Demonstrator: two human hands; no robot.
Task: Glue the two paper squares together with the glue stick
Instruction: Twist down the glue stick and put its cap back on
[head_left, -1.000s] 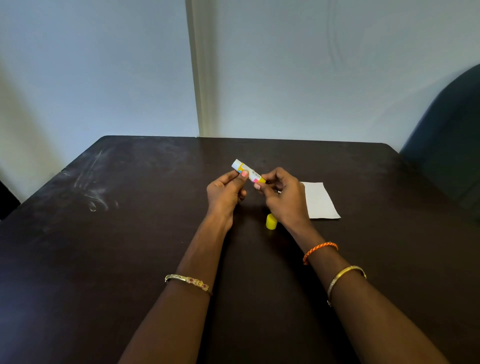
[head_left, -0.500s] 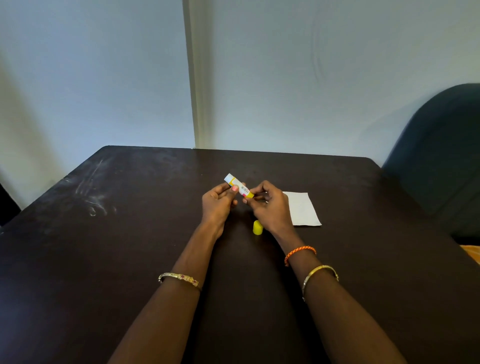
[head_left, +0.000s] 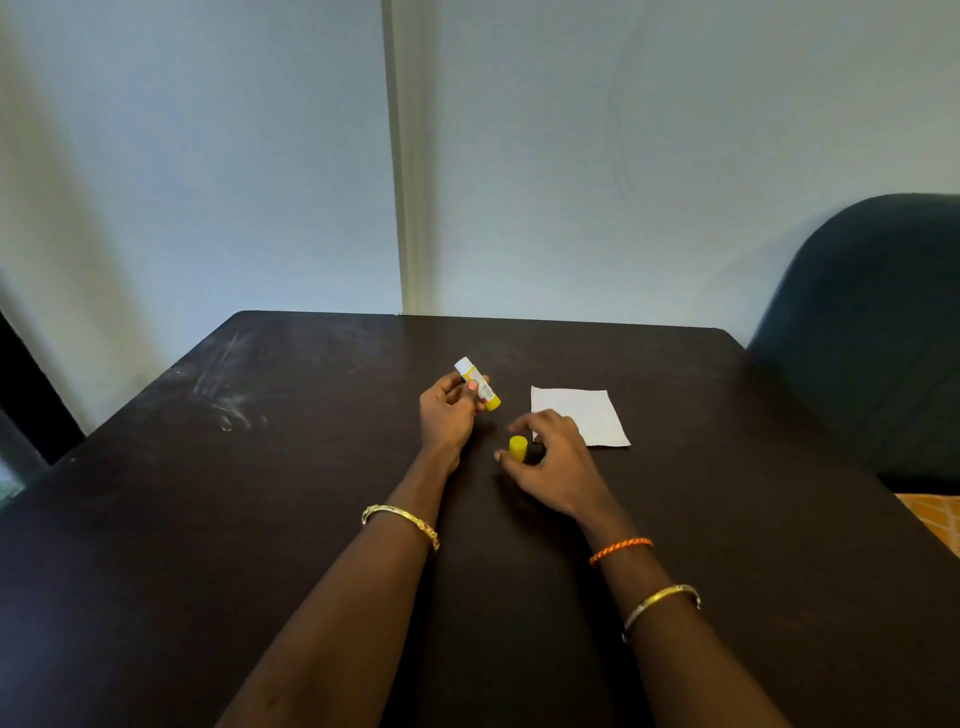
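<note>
My left hand (head_left: 447, 415) holds the uncapped glue stick (head_left: 478, 385) above the dark table (head_left: 260, 519), its white end pointing up and away and its yellow end toward my right hand. My right hand (head_left: 556, 462) is down at the table with thumb and fingers curled round the yellow cap (head_left: 518, 448), which stands upright. White paper (head_left: 582, 415) lies flat just beyond my right hand; I see a single square outline and cannot tell whether two sheets are stacked.
A dark blue chair back (head_left: 872, 332) stands past the table's right edge. A pale wall runs along the table's far edge. Faint white smears mark the table top at the left (head_left: 228, 410).
My right hand has let go of the glue stick and dropped to the yellow cap on the table. My left hand still holds the stick. The camera has tilted.
</note>
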